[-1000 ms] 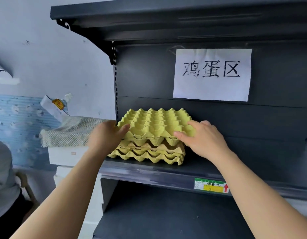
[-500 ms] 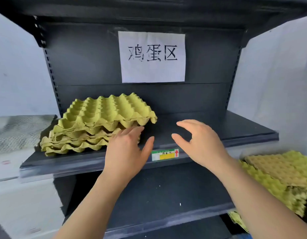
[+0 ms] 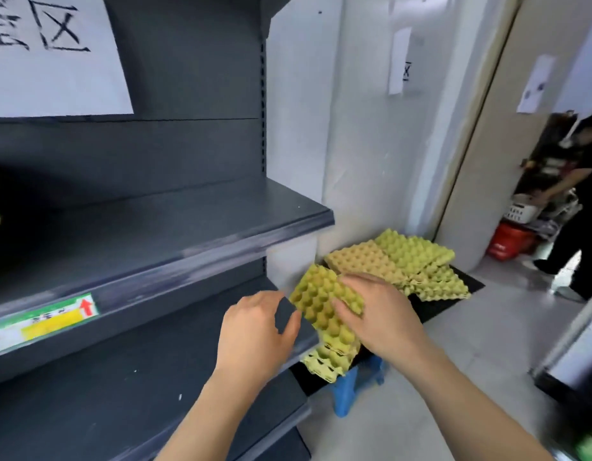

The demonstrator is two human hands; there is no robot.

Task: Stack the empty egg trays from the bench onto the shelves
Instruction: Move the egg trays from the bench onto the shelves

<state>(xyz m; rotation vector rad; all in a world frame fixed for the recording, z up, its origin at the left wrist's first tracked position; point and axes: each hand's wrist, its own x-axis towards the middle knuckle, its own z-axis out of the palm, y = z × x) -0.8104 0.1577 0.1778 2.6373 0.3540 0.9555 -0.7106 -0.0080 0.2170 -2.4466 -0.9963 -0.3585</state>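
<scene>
egg tray (image 3: pixel 321 304): yellow-green, steeply tilted | tray pile (image 3: pixel 411 261): askew on black bench (image 3: pixel 434 306)

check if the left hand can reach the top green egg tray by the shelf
Probably yes. The left hand is open, right beside the top green tray, with only the lower shelf's corner showing between them. The right hand holds the tray's right side, leaving its left edge free.

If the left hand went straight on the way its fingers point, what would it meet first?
Probably the near edge of the tilted egg tray that the right hand holds. The open left hand points right at it, though depth is unclear.
</scene>
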